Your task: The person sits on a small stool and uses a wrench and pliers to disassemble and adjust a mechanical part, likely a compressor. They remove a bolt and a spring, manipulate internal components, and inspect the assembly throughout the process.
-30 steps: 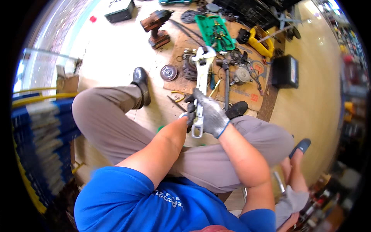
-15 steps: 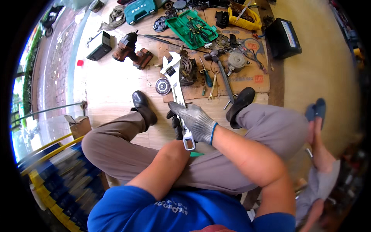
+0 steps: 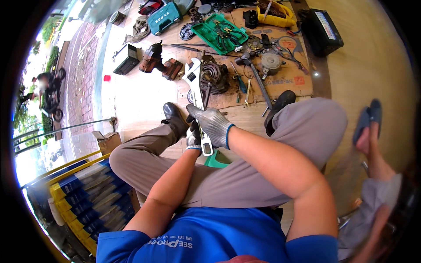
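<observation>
Gray-gloved, my right hand is closed around the handle of a large silver adjustable wrench, whose jaw points away from me. Beneath it my left hand, also gloved, grips the same handle; its fingers are partly hidden. Beyond the wrench head sits a dirty metal assembly with rings, partly covered by the wrench. Around it on cardboard lie a teal screwdriver, a small spanner, a long-handled tool and a round metal part. An orange-black power tool lies left of the assembly.
A green plier case, yellow bin and black battery lie at the back. Yellow-blue stock stands lower left. Another person's legs are at right. Outside glass at left, people on a motorbike are visible.
The wrench has swung leftward from its earlier angle, with both hands still on it. The view has shifted, showing more of the pavement outside, where a motorbike now appears.
</observation>
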The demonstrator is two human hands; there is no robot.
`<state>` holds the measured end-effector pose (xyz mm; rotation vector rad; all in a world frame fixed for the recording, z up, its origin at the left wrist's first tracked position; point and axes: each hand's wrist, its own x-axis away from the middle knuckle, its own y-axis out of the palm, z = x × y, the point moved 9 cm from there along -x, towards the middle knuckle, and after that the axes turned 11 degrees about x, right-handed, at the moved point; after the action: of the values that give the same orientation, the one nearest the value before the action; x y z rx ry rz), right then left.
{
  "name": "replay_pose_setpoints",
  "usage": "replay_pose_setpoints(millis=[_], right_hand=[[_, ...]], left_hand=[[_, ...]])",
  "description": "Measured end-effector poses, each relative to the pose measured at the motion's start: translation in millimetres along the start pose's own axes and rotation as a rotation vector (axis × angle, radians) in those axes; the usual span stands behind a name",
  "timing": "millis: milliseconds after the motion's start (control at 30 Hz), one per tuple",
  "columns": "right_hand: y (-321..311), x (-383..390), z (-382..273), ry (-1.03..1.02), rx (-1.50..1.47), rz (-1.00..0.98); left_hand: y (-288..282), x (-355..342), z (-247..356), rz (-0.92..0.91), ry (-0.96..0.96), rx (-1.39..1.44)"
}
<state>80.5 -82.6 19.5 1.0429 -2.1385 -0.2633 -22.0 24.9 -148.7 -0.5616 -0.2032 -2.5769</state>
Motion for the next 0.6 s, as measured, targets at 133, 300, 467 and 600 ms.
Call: replay_pose_setpoints(millis=[133,300,467,600], right_hand=[[-14.9,17.2,-13.5,0.034,0.161,0.088],[-4.4,24.5,-14.8,0.135,0.007,0.042],[17.2,20.7,-15.5,0.125,-0.018,-0.008],[-8.6,23.1,-19.6,0.054,0.058,0.008]], left_hand=[[19.2,-2.1,65.7,-0.031,0.204,-0.345],[-25.8,-45.0,-2.9,-0.036,0.051,0.2],[-114.2,-53.0,-3.3,0.094,0.04,-1.05],[-9.2,-1.9,160.6,0.345,-0.025,-1.41]])
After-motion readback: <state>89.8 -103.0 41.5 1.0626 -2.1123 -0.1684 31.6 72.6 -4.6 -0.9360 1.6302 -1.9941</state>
